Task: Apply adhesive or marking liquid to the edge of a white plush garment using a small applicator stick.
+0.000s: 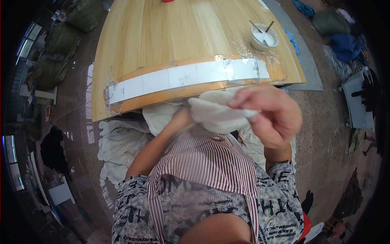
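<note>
In the middle of the frame we see the right hand (270,116) raised close to the camera, its fingers (243,99) closed on a bunched white cloth (215,114) that sits just below the near edge of the tabletop (162,36). The left hand (183,116) comes up from the lower centre and goes under the same cloth (it is mostly hidden there, so we cannot tell how its fingers are set). Along the tabletop's near edge runs a row of white tiles (183,76) under clear film. At the upper right stands a white bowl (264,38) with two sticks in it. More white cloths (120,146) hang at the left, below the tabletop.
</note>
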`<state>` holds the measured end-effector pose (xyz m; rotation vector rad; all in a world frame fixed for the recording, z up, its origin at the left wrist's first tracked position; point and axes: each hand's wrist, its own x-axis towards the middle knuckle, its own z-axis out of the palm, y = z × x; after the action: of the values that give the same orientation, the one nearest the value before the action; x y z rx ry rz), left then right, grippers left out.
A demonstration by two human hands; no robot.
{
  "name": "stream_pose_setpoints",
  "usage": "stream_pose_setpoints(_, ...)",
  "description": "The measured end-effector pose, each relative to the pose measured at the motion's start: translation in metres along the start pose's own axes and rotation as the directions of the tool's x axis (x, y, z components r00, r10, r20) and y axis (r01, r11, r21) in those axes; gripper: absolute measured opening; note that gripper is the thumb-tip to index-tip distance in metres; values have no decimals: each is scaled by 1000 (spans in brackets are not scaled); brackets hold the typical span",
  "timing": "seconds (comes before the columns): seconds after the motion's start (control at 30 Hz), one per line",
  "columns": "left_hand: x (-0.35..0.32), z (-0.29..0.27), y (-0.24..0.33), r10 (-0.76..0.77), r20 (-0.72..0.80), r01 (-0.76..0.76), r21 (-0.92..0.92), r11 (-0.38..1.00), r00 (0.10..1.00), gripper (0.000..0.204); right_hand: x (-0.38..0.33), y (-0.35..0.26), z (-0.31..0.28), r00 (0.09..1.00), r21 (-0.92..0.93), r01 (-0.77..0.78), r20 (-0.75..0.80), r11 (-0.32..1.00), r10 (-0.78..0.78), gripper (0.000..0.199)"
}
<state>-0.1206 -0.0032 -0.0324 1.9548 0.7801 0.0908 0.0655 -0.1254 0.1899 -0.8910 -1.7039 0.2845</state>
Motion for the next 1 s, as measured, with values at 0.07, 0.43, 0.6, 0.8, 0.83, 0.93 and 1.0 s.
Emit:
stream_pose_setpoints(0.07,-23,-27,27,-13,-38,7,-134,991,999,48,10,-13,-21,984,172,74,-174,982,-44,14)
stream_pose_setpoints(0.43,-11,-318,204,605,-689,-747,140,650,398,38,155,29,-106,809,247,310,-576,918,-118,24)
stream_pose_setpoints(0.6,39,-416,238,403,-792,394,587,707,458,40,218,33,-100,821,161,334,-534,929,-203,8)
stream_pose_setpoints(0.8,42,-334,76,823,-542,29,837,546,172,61,156,69,-66,932,134,57,-364,989,-5,21)
stream_pose_setpoints(0.83,33,-320,46,786,-506,56,851,523,355,66,131,78,-54,948,74,-43,-312,996,64,18)
stream_pose_setpoints(0.93,-2,-292,-28,709,-424,111,889,444,564,63,50,102,-20,931,-175,-347,-187,922,315,15)
stream_pose_setpoints(1.0,-17,-283,-56,613,-420,67,856,513,669,55,11,124,-1,901,-271,-434,-138,859,411,16)
